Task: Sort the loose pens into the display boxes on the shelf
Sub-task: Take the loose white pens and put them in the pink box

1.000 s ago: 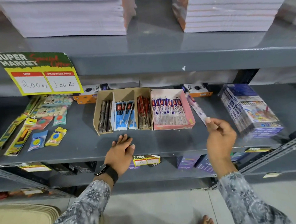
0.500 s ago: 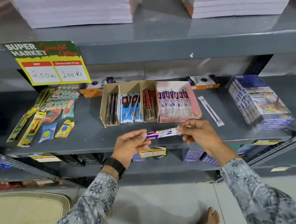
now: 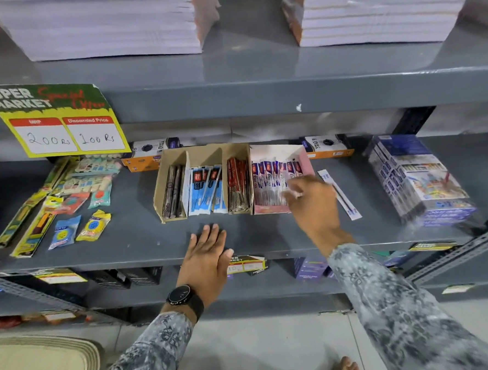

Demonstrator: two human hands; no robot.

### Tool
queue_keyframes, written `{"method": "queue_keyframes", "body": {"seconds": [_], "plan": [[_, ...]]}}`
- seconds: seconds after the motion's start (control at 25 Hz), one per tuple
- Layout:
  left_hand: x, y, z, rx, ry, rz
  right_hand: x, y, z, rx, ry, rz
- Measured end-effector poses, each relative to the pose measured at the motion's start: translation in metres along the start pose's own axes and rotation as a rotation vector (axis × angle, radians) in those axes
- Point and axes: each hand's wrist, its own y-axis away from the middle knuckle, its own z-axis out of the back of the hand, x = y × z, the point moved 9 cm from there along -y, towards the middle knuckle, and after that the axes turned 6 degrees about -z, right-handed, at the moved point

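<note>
On the grey middle shelf, the pink display box serves as the landmark: it sits hard against the right side of the brown cardboard divider box, whose compartments hold dark, blue and red wrapped pens. Just right of the pink box, one loose wrapped pen lies flat on the shelf, its long axis running front to back with a slight lean to the right. The right hand hovers over the pink box's front right corner, so that pen lies immediately to its right, far nearer to it than to the left hand. The right fingers are curled toward the packets; motion blur hides whether they pinch anything, so it cannot be told. The left hand rests flat, fingers spread and empty, in front of the cardboard box. Half a second earlier both hands held a red-and-blue wrapped pen between them below the boxes; now they are apart and that pen is apparently in the pink box
</note>
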Motion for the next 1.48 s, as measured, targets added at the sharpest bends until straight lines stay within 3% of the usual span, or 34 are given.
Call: {"method": "queue_keyframes", "body": {"seconds": [0.08, 0.16, 0.28, 0.4, 0.6, 0.72, 0.8, 0.88, 0.96, 1.04, 1.16, 1.36, 1.48], "plan": [[-0.003, -0.003, -0.006, 0.020, -0.008, 0.012, -0.008, 0.009, -0.020, 0.135, 0.093, 0.032], [-0.005, -0.002, -0.006, 0.030, -0.014, 0.021, -0.024, 0.022, -0.003, -0.019, 0.063, 0.009], [-0.004, -0.002, -0.004, 0.038, -0.022, 0.024, -0.084, 0.033, 0.028, -0.241, 0.047, -0.259], [0.001, -0.002, -0.001, 0.047, -0.038, 0.038, -0.150, 0.031, 0.024, -0.097, 0.189, -0.602], [-0.004, -0.002, 0.002, 0.024, -0.031, 0.028, -0.179, 0.021, 0.019, -0.018, 0.145, -0.706], [-0.002, -0.002, 0.001, 0.042, -0.023, 0.045, -0.184, 0.028, 0.027, -0.144, -0.117, -0.850], [-0.005, -0.003, 0.005, 0.046, 0.045, 0.049, -0.178, 0.035, 0.030, -0.283, -0.610, -0.903], [-0.002, -0.004, 0.015, 0.015, 0.271, 0.136, -0.146, 0.036, 0.019, -0.149, -0.960, -0.772], [0.012, 0.001, 0.030, -0.075, 0.756, 0.341, -0.090, 0.039, 0.010, 0.082, -0.969, -0.512], [0.018, 0.007, 0.030, -0.074, 1.230, 0.516, -0.033, 0.050, 0.010, 0.134, -0.689, -0.138], [0.019, 0.019, 0.017, 0.104, 1.465, 0.625, 0.022, 0.079, 0.004, -0.030, -0.226, 0.344], [0.017, 0.024, 0.009, 0.120, 1.527, 0.545, 0.023, 0.102, -0.008, -0.185, -0.109, 0.406], [0.025, 0.021, 0.012, 0.034, 1.433, 0.525, 0.006, 0.098, -0.021, -0.025, -0.214, 0.289]]}}
